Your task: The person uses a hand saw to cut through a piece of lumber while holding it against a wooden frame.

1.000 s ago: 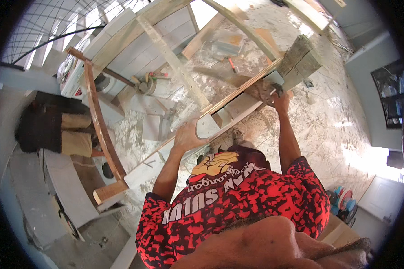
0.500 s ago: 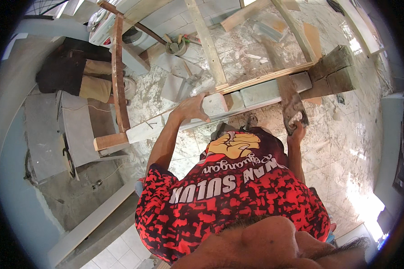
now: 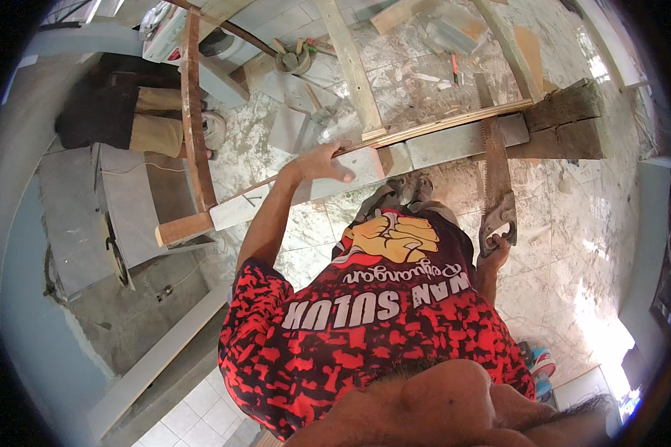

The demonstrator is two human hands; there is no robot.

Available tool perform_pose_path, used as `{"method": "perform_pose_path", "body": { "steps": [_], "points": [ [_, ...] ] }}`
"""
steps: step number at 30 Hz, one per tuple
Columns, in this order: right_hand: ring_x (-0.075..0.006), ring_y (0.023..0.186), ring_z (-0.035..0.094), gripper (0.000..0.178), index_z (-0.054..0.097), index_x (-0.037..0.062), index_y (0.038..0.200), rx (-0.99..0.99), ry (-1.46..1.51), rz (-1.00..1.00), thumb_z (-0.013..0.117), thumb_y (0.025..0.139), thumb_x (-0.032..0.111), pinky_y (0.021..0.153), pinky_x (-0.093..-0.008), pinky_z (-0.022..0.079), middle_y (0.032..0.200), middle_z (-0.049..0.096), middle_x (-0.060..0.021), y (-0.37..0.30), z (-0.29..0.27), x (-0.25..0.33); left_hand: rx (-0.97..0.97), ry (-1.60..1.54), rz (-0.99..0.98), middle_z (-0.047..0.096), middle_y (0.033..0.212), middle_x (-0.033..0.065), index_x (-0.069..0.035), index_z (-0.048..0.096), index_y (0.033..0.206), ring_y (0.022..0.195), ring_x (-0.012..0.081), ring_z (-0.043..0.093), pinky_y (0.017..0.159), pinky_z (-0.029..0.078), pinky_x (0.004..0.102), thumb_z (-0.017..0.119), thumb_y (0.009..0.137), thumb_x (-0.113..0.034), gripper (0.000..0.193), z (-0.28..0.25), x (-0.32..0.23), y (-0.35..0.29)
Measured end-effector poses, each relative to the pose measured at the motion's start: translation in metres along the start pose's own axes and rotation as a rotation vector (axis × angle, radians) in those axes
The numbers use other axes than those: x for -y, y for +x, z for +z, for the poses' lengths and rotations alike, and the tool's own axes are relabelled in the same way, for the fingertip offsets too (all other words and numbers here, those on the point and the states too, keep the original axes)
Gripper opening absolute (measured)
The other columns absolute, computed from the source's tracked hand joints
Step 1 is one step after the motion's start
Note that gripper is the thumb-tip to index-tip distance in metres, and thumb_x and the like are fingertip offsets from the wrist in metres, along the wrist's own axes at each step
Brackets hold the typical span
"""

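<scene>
My right hand (image 3: 492,255) is closed round the handle of a handsaw (image 3: 499,186). The toothed blade lies across a pale, worn wooden beam (image 3: 455,143) close to its right end, and its tip reaches past the far side. My left hand (image 3: 323,164) rests on the white-faced part of the same beam, fingers over its far edge and thumb toward me. Along the beam's far side runs a thin plywood strip (image 3: 455,121). How deep the blade sits in the wood cannot be made out.
Crosspieces (image 3: 349,67) of a timber frame extend away from the beam. Beneath its right end stands a dark wooden block (image 3: 566,123). A bucket of tools (image 3: 292,59) and a red-handled tool (image 3: 455,68) are on the dusty floor. Another person's legs (image 3: 159,123) show at left.
My right hand has drawn the saw back toward me, so more blade shows on the near side. My left hand stays on the beam, which appears slightly shifted in view.
</scene>
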State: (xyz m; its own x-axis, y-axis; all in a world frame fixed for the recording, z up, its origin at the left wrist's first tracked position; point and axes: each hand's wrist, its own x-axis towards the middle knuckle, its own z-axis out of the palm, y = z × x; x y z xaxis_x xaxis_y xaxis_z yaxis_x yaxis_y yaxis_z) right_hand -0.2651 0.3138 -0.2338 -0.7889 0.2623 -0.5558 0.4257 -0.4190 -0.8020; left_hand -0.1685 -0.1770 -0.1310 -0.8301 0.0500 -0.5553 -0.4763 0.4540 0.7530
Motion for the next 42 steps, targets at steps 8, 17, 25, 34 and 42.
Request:
{"method": "perform_pose_path", "body": {
  "steps": [8,17,25,34,42],
  "points": [
    [-0.0208,0.077,0.055,0.018,0.054,0.0044,0.09,-0.14,-0.065,-0.006,0.055,0.072,0.009,0.063,-0.0302,0.046,0.082,0.051,-0.0053,-0.055,-0.067,-0.011,0.202,-0.035,0.048,0.041,0.133,0.0168,-0.005,0.044,0.132,0.126,0.0295,0.036,0.105,0.029,0.0378,0.06,0.077,-0.058,0.077,-0.021,0.029,0.03],
    [-0.0205,0.073,0.057,0.038,0.053,0.0046,0.107,-0.157,0.114,0.015,0.06,0.071,0.014,0.065,-0.0317,0.049,0.087,0.057,-0.0082,-0.131,-0.16,-0.001,0.323,0.104,0.262,0.039,0.136,0.02,-0.006,0.034,0.136,0.126,0.0317,0.038,0.103,0.032,0.04,0.062,0.075,-0.059,0.086,-0.012,0.04,0.049],
    [-0.0202,0.075,0.059,0.053,0.046,0.0055,0.123,0.221,0.009,0.144,0.059,0.073,0.018,0.063,-0.032,0.05,0.086,0.059,-0.0089,-0.114,-0.108,0.03,0.173,0.254,0.252,0.047,0.126,0.0248,0.001,0.036,0.132,0.118,0.0349,0.046,0.097,0.037,0.0403,0.064,0.068,-0.064,0.095,-0.01,0.033,0.039],
    [-0.013,0.059,0.048,0.053,0.041,0.0012,0.117,0.524,-0.264,-0.188,0.062,0.07,0.012,0.059,-0.0273,0.045,0.072,0.05,-0.005,-0.108,0.156,0.028,0.092,0.116,0.115,0.049,0.124,0.0261,0.004,0.037,0.131,0.117,0.0367,0.047,0.098,0.037,0.0417,0.064,0.065,-0.065,0.099,-0.001,0.05,0.006],
    [-0.0162,0.062,0.051,0.047,0.045,0.0025,0.111,0.523,-0.458,-0.266,0.06,0.067,0.0,0.058,-0.0284,0.046,0.079,0.05,-0.0082,-0.092,0.239,0.039,-0.136,-0.027,0.106,0.049,0.125,0.0249,0.002,0.046,0.126,0.117,0.0368,0.047,0.099,0.035,0.0424,0.051,0.084,-0.052,0.068,0.005,0.089,-0.008]
  ]
}}
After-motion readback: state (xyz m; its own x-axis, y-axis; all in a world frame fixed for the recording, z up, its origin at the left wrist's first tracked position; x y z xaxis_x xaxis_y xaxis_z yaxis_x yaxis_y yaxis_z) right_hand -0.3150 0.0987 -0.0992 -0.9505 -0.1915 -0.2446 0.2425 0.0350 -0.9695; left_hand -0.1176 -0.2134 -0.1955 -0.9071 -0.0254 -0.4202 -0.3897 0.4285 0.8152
